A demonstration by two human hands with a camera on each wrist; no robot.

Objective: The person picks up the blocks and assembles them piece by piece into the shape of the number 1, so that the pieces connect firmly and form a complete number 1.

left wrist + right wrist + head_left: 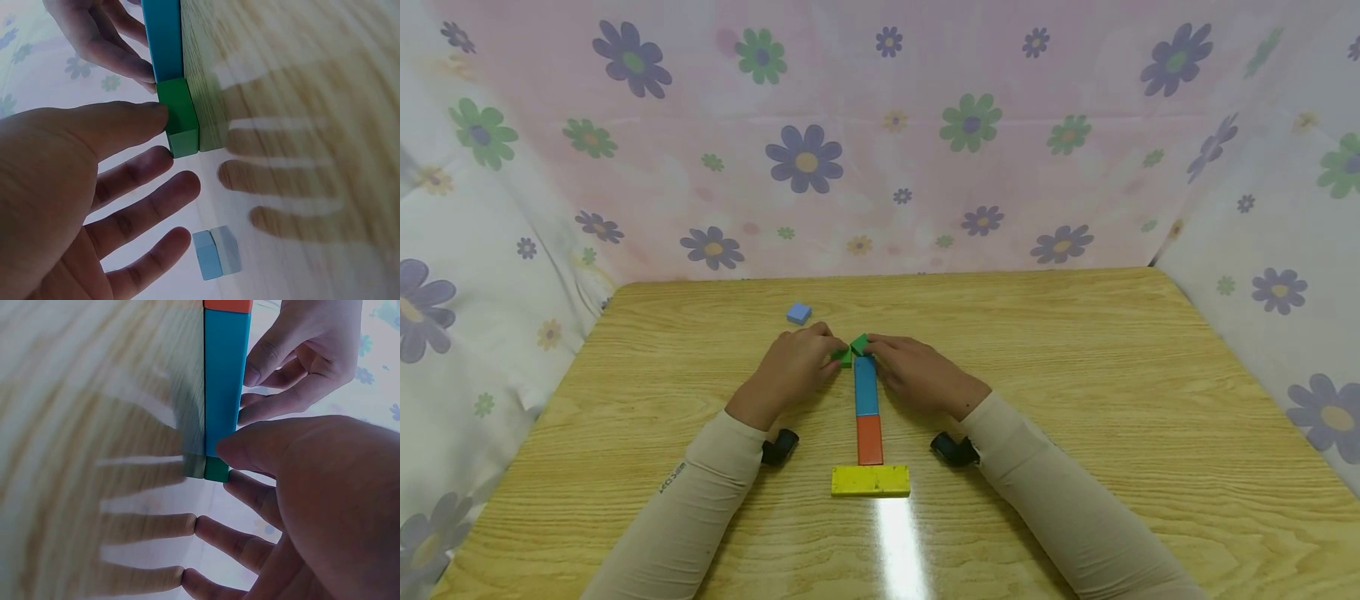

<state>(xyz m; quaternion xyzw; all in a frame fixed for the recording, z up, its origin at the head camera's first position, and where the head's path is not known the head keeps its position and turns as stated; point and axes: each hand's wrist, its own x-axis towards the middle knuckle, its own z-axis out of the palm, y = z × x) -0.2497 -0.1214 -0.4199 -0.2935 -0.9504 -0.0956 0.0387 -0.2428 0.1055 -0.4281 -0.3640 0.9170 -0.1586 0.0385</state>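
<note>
My left hand [796, 367] pinches a small green block [843, 358] between thumb and index finger, its other fingers spread in the left wrist view. Beside it, a second green block [860, 343], which looks triangular, is between the thumb and index finger of my right hand [919, 372]. Both green blocks lie at the far end of a long blue block [866, 386]. Nearer to me, a red block [870, 440] continues the line. A yellow block [870, 481] lies crosswise at the near end. The fingers partly cover both green blocks.
A small light-blue block [799, 313] lies farther back on the wooden table [1075, 358], left of the line. Black wrist devices [780, 447] sit under both forearms. A flowered curtain [880, 150] hangs behind the table and along its sides.
</note>
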